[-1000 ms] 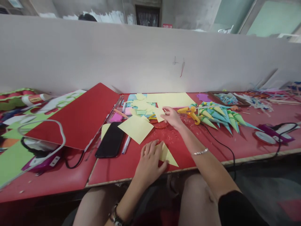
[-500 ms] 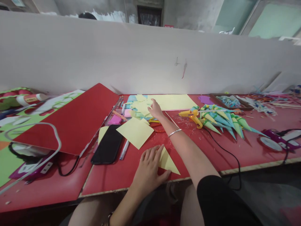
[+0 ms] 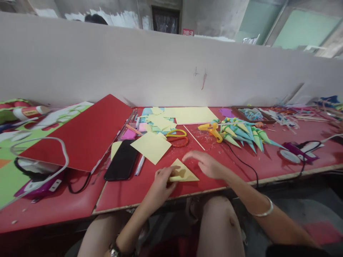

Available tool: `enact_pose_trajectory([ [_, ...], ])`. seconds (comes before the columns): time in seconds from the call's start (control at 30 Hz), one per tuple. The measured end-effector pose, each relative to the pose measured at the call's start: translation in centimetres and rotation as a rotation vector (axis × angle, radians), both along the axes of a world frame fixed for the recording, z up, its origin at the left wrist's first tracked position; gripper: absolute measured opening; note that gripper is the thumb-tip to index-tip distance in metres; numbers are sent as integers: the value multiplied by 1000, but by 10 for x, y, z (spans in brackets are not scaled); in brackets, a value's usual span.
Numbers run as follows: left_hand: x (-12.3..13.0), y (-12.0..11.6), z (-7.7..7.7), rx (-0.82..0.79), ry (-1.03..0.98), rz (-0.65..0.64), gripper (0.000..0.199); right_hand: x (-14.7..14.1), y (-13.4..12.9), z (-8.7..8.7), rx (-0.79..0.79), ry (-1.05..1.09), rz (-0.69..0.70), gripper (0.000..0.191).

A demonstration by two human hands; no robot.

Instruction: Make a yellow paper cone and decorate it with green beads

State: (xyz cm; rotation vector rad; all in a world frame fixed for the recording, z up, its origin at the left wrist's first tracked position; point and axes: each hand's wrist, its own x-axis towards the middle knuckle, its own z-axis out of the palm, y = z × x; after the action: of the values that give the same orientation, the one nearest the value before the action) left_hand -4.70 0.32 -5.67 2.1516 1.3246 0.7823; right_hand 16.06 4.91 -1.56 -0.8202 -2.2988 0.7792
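A yellow paper triangle (image 3: 187,174) lies near the table's front edge. My left hand (image 3: 164,181) is closed on its left corner, where the paper curls up beside the fingers. Just right of the triangle, my right hand (image 3: 207,164) hovers with its index finger stretched toward the paper's top and holds nothing. A square yellow sheet (image 3: 151,147) lies behind my left hand. Farther back are a pile of small yellow pieces (image 3: 160,122), scissors with yellow and orange handles (image 3: 177,134) and a thin stick (image 3: 194,137).
A black phone (image 3: 121,160) and a pen (image 3: 140,165) lie left. Right are a yellow glue gun (image 3: 213,130) with a cord, blue and green paper cones (image 3: 241,132) and a tray (image 3: 253,114). A large red sheet (image 3: 83,134) leans at the left.
My right hand has come back from the paper pile to beside the triangle. My left hand now grips the triangle's left corner, which has curled up. The view has shifted slightly.
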Motion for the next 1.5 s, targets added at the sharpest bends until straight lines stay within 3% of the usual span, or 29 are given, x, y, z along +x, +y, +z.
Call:
enact_pose_trajectory([
  [0.1, -7, -2, 9, -19, -83, -198, 16, 10, -27, -16, 95, -203, 104, 45],
  [0.17, -9, -2, 14, -12, -100, -283, 9, 11, -41, -26, 159, -356, 94, 50],
  [0.23, -9, -1, 17, 0, -103, -344, 7, 11, -52, -34, 243, -444, 4, 51],
  [0.3, -11, 0, 18, 20, -91, -387, 6, 9, -60, -41, 393, -461, -116, 39],
  [0.4, -18, 1, 16, 75, -58, -399, 4, 6, -68, -48, 642, -384, -280, 22],
  [0.5, -28, -2, 12, 176, 21, -371, 7, 3, -73, -50, 734, -338, -361, 20],
  [0.67, -35, -21, 12, 403, 312, -243, 22, -6, -76, -49, 639, -314, -182, 23],
  [0.77, -31, -32, 13, 531, 442, -229, 21, -10, -76, -47, 584, -272, -174, 21],
  [0.93, -28, -37, 9, 544, 389, -149, 23, -6, -74, -48, 453, -218, -174, 22],
  [1.2, -30, -34, 4, 479, 281, 13, 35, -14, -72, -44, 90, -95, -404, 22],
  [1.37, -30, -32, 1, 433, 335, 69, 36, -25, -68, -46, 106, -132, -605, 31],
  [1.5, -28, -31, 2, 408, 399, 117, 34, -28, -65, -51, 205, -223, -677, 34],
])
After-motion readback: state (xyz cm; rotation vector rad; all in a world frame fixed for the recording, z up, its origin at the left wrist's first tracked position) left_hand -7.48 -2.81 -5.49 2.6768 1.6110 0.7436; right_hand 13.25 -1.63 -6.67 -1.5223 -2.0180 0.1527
